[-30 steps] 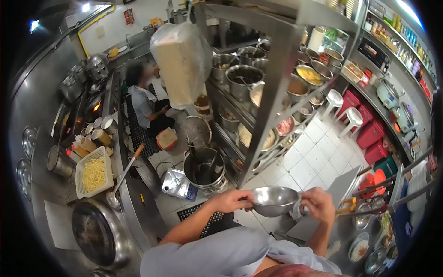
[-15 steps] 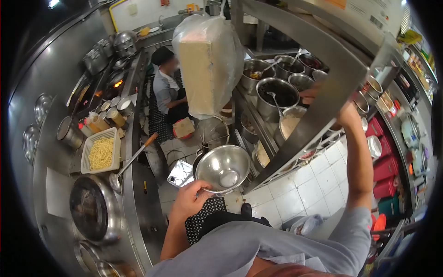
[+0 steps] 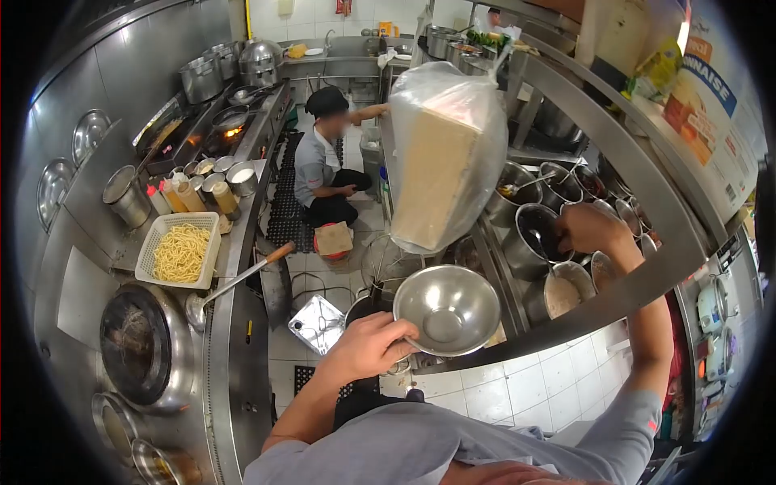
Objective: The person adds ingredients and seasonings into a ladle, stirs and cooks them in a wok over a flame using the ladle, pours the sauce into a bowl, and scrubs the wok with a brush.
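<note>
My left hand [image 3: 372,347] grips the near left rim of a shiny steel mixing bowl [image 3: 447,311], thumb over the edge. The bowl is tilted a little towards me and shows bare metal inside. My right hand [image 3: 596,230] reaches past the metal shelf post, over several steel pots. Its fingers are curled down at the right rim of a pot of dark food [image 3: 529,263] with a spoon in it; whatever they hold is hidden. Close below that hand is a pot of pale, creamy food [image 3: 563,295].
A plastic-wrapped block [image 3: 440,174] hangs ahead, above the bowl. A steel shelf bar [image 3: 566,339] runs under my right arm. On the left counter are a basket of fries [image 3: 182,252] and a ladle [image 3: 238,291]. A co-worker [image 3: 323,158] crouches low ahead; a flame burns on the stove [image 3: 233,132].
The bowl and my left hand have shifted right in view. My right hand, largely hidden behind the post before, now shows over the pots. The co-worker's arm is now stretched out to the right.
</note>
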Tool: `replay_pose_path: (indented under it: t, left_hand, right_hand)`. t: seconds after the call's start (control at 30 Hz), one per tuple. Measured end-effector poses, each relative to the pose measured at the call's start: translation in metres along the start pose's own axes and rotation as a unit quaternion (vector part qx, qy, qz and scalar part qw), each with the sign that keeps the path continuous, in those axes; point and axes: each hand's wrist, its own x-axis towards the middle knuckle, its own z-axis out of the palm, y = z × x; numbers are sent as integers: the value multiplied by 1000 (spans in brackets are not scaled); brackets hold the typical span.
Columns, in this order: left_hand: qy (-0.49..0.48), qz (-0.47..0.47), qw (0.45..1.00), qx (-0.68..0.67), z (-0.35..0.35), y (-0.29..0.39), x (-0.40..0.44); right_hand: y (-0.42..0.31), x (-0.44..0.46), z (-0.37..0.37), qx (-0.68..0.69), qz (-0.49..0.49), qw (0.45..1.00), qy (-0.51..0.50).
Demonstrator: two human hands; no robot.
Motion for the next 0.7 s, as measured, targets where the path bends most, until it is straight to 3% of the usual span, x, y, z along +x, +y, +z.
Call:
replay_pose_path:
  t: [0.07, 0.13, 0.27, 0.47, 0.7]
  left_hand:
    - [-16, 33, 999, -8, -3, -9, 4]
    - [-26, 41, 999, -13, -7, -13, 8]
    - [-39, 77, 996, -17, -9, -23, 15]
    - [-70, 117, 991, -17, -12, -34, 23]
    - [-74, 108, 991, -17, -27, -36, 22]
  right_hand:
    - [0, 3, 3, 33, 10, 999, 0]
    - [-5, 4, 3, -15, -17, 1000, 14]
    - [-14, 9, -2, -55, 29, 998, -19]
    - [-18, 7, -1, -16, 40, 999, 3]
    - [-22, 12, -5, -31, 24, 999, -1]
